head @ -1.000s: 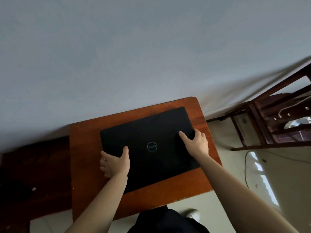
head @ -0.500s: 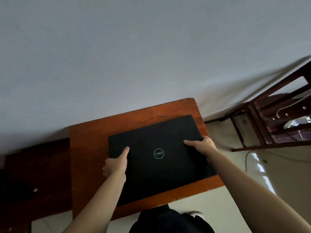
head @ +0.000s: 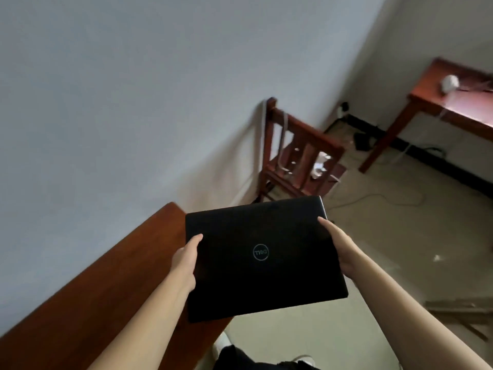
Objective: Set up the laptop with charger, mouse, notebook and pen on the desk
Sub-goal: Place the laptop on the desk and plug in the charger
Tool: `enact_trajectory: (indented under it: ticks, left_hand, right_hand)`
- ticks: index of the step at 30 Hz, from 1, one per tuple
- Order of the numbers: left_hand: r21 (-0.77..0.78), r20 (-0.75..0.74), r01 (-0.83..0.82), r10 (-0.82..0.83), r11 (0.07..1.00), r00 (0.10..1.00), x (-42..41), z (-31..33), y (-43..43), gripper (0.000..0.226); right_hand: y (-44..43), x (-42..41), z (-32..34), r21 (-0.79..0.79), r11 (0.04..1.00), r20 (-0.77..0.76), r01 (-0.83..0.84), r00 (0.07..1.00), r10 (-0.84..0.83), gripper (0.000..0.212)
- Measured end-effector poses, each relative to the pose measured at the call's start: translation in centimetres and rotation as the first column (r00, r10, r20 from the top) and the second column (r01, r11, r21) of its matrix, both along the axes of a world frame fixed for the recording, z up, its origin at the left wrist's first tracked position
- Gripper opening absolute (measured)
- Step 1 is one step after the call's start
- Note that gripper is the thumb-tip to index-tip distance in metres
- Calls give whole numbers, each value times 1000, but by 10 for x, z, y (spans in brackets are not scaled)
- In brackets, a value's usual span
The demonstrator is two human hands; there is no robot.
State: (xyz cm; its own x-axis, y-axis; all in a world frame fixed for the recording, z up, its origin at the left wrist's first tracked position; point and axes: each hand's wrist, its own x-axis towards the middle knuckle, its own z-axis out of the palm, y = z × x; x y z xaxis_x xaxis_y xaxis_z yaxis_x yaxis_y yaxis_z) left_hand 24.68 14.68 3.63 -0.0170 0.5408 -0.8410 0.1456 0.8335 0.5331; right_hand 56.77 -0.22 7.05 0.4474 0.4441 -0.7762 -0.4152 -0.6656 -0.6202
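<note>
A closed black laptop (head: 260,256) with a round logo on its lid is in the air, held level by both hands. My left hand (head: 185,259) grips its left edge, thumb on the lid. My right hand (head: 340,248) grips its right edge. The laptop hangs past the right end of a small brown wooden table (head: 112,284), mostly over the floor. A second wooden desk (head: 450,102) stands at the far right with a small white object (head: 449,82) and a cable on it. No notebook or pen shows in this view.
A wooden chair (head: 298,156) stands against the pale wall beyond the laptop, with white items on its seat. Cables and a dark box (head: 361,141) lie on the beige floor near the far desk. Wood scraps (head: 464,313) lie on the floor at right.
Both hands have lifted the laptop off the small table and carried it to the right. The view has swung right, bringing the chair and the far desk into sight.
</note>
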Motion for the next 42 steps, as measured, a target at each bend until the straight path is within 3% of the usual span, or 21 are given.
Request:
enact_trajectory:
  ticks: [2,5,10,13,20,33,42]
  left_hand:
    - [-14,84,126,-124,992,989,50,15,0,61]
    - [15,126,348,-347,938,929,129,36,-18,50]
    - [69,60,619,-623,782,780,254,51,-60,82]
    - [90,81,698,-703,711,706,315,56,-85,85]
    - [133,106,721,-733,680,672,435,58,-101,75]
    - [152,212,710,-724,688,656,706,22,-12,74]
    - [176,240,793,-807,583,539,918,61,16,70]
  right_hand:
    - [-42,42,14,100,988,-96,114,990,-105,49]
    - [-108,96,25,192,945,-154,264,959,-237,52]
    - [-213,180,24,314,845,-251,432,897,-365,70]
    - [-264,223,24,300,826,-276,477,872,-403,78]
    - [-316,310,18,68,808,-152,585,807,-571,86]
    - [-247,527,2,80,595,-189,799,599,-778,91]
    - [-221,689,36,166,433,-243,886,462,-853,100]
